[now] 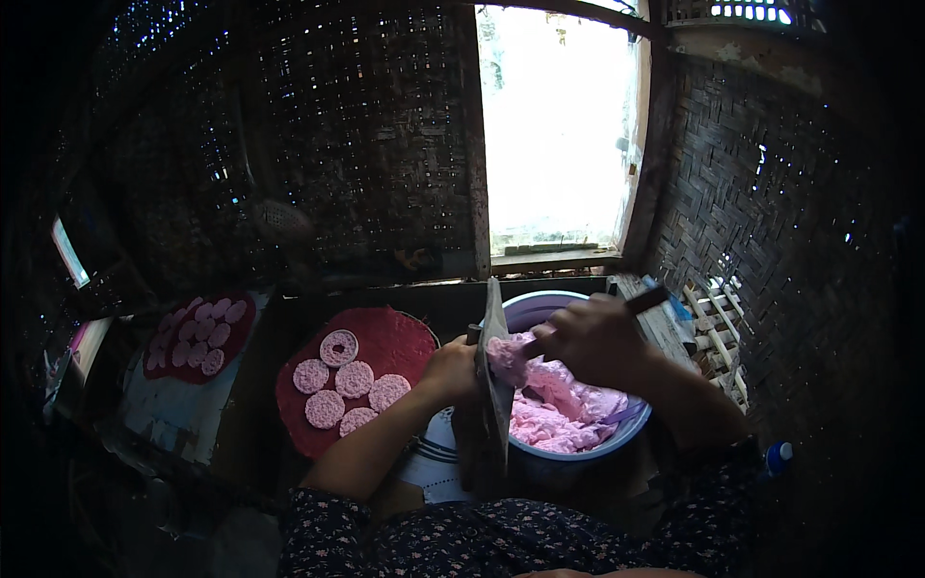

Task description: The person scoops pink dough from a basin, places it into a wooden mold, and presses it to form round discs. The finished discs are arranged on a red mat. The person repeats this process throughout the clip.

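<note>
The right hand (595, 337) has its fingers wrapped closed around the dark wooden handle (646, 300) of a tool, whose loaded end meets the upright wooden board (496, 395); holding it from above probably gives good leverage for pressing. The left hand (449, 374) rests with bent fingers against the board's left side, likely to brace it (the fingertips are hidden, so I cannot tell how far they are closed or on what).

The pink paste (564, 409) fills the blue-rimmed basin (644, 420), which stands just beside the board's right face, toward the desk's (306, 302) far edge; that closeness seems to keep scooping short. A purple utensil handle (624, 415) lies at the basin's right rim.

Left of the board, a red round sheet (385, 332) bears lacy pink discs (356, 380), mostly spaced out, perhaps to prevent sticking.
</note>
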{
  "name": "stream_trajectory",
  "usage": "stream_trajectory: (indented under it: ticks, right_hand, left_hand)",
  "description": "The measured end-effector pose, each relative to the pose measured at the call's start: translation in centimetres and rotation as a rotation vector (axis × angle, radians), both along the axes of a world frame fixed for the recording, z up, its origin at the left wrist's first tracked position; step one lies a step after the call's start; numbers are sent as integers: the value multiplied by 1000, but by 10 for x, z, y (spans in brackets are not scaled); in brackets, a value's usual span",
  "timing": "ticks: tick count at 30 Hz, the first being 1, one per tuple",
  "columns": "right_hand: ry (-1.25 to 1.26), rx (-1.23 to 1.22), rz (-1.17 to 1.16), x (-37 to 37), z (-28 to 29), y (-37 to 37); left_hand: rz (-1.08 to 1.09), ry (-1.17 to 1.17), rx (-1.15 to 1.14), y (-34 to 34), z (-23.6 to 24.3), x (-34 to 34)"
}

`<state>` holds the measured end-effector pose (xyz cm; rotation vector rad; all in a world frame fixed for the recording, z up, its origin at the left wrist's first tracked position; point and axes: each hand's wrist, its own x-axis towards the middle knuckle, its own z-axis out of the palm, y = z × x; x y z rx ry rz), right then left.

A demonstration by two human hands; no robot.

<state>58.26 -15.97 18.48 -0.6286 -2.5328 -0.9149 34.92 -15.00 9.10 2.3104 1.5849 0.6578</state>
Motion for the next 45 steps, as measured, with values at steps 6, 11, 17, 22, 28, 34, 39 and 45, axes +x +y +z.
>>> stream_trajectory:
  ticks: [6, 11, 17, 22, 28, 34, 39, 45]
  right_hand:
    - [-42, 231, -18, -6, -25, -27]
    - [422, 25, -62, 40, -2, -11]
    - [398, -225, -59, 43, -28, 13]
    - [405, -355, 20, 48, -23, 13]
    - [39, -546, -273, 30, 17, 14]
    - [49, -539, -255, -11, 12, 3]
    - [55, -2, 66, -36, -18, -4]
    - [-25, 525, 200, -3, -8, -1]
  left_hand:
    - [76, -16, -100, 19, -24, -18]
    - [-53, -404, -65, 51, -62, -54]
    - [-509, -806, -9, 75, -82, -45]
    - [-303, -529, 72, 60, -69, -45]
    - [50, -57, 125, 21, -37, -13]
    - [134, -9, 129, -2, -9, 1]
    - [165, 11, 50, 15, -26, -16]
    - [-250, -600, 73, 51, -80, -58]
